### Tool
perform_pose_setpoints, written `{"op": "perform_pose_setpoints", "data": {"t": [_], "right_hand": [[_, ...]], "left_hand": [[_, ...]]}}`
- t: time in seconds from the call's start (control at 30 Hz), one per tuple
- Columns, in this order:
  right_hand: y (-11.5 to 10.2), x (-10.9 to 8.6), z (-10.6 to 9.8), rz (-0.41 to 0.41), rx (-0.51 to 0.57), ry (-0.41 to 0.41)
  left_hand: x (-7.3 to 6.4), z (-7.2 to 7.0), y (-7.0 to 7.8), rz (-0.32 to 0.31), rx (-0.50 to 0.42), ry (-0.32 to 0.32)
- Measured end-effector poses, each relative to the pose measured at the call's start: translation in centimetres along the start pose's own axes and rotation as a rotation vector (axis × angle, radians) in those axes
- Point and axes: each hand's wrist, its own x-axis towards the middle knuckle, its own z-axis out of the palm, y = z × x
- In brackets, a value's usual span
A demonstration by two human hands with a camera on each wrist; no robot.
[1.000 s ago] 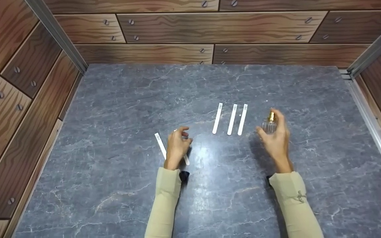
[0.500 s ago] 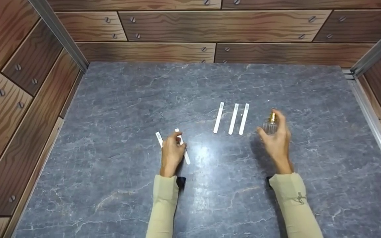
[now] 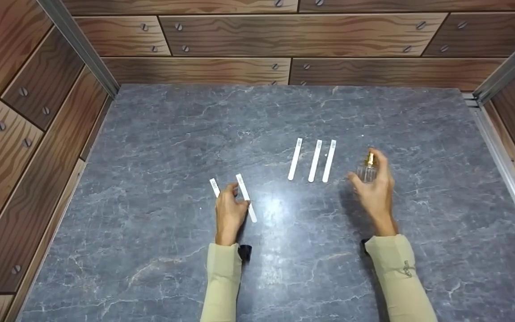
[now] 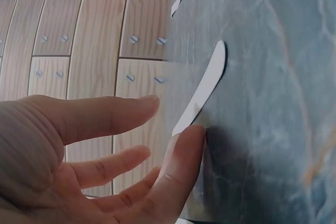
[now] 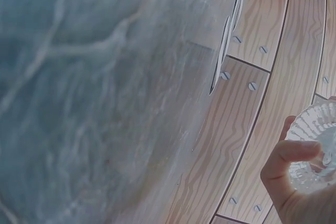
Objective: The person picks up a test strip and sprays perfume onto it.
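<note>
My right hand (image 3: 376, 192) grips a clear ribbed glass perfume bottle (image 3: 366, 173) with a gold spray top (image 3: 370, 158), one finger up at the top. In the right wrist view, the bottle's ribbed base (image 5: 310, 124) shows above the table with the thumb across it. My left hand (image 3: 230, 210) is low over two white paper strips on the left. Its thumb and fingers stand apart; in the left wrist view a fingertip (image 4: 190, 137) overlaps the near strip (image 4: 207, 80); contact is unclear. The other left strip (image 3: 214, 185) lies partly hidden under the hand.
Three more white strips lie in a row between the hands: one on the left (image 3: 295, 159), one in the middle (image 3: 315, 161), one on the right (image 3: 329, 161). The grey marbled table (image 3: 172, 125) is bordered by wood-patterned walls (image 3: 302, 36) at the back and sides.
My left hand has drawn back and a little left, uncovering more of the strip on its right. The right hand keeps its grip on the perfume bottle and has barely moved.
</note>
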Motion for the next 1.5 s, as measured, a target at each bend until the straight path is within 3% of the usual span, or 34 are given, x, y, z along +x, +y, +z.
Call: {"op": "perform_pose_setpoints", "data": {"t": [0.17, 0.3, 0.53, 0.8, 1.13, 1.5], "right_hand": [[-0.1, 0.1, -0.1, 0.004, -0.007, -0.005], [-0.1, 0.1, -0.1, 0.016, 0.0, -0.005], [-0.4, 0.2, -0.1, 0.045, -0.013, -0.016], [-0.3, 0.1, -0.2, 0.024, -0.004, -0.01], [-0.3, 0.0, -0.2, 0.038, -0.027, -0.005], [-0.1, 0.0, 0.0, 0.035, -0.016, -0.005]], "left_hand": [[-0.5, 0.5, 0.4, -0.037, 0.066, 0.03], [-0.9, 1.0, 0.9, -0.056, 0.123, 0.016], [-1.1, 1.6, 1.1, -0.018, 0.211, 0.04], [-0.8, 1.5, 0.9, 0.052, 0.198, 0.078], [-0.5, 1.0, 0.9, -0.002, 0.118, -0.018], [-0.4, 1.2, 0.6, 0.075, 0.102, -0.045]]}}
